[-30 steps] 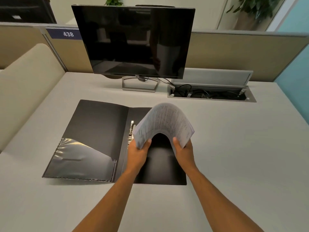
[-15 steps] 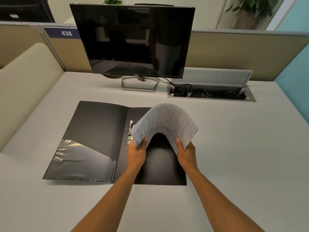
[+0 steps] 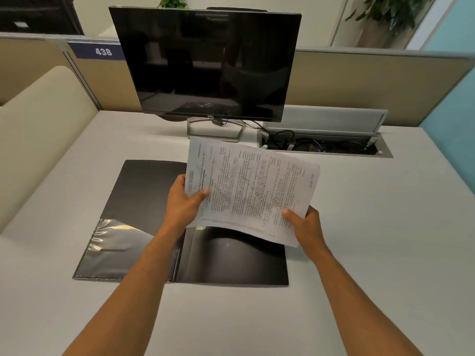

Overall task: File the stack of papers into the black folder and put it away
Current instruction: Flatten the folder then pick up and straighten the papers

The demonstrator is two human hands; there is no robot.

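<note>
A black folder (image 3: 144, 201) lies open flat on the desk, with a clear plastic pocket (image 3: 113, 247) on its left flap. Above its right half I hold the stack of printed papers (image 3: 254, 191), spread nearly flat and tilted, printed side up. My left hand (image 3: 183, 201) grips the stack's left edge, thumb on top. My right hand (image 3: 304, 222) grips the near right corner. The papers and my left hand hide most of the folder's metal clip at the spine.
A dark monitor (image 3: 205, 62) on a stand stands at the back of the grey desk (image 3: 372, 227). An open cable tray (image 3: 323, 145) with black cords is at the back right. Beige partitions (image 3: 372, 80) wall the desk at the back and left.
The stack was bent into an arch over the folder's right half. Now it is unfolded nearly flat and lifted higher, and my hands have moved further apart.
</note>
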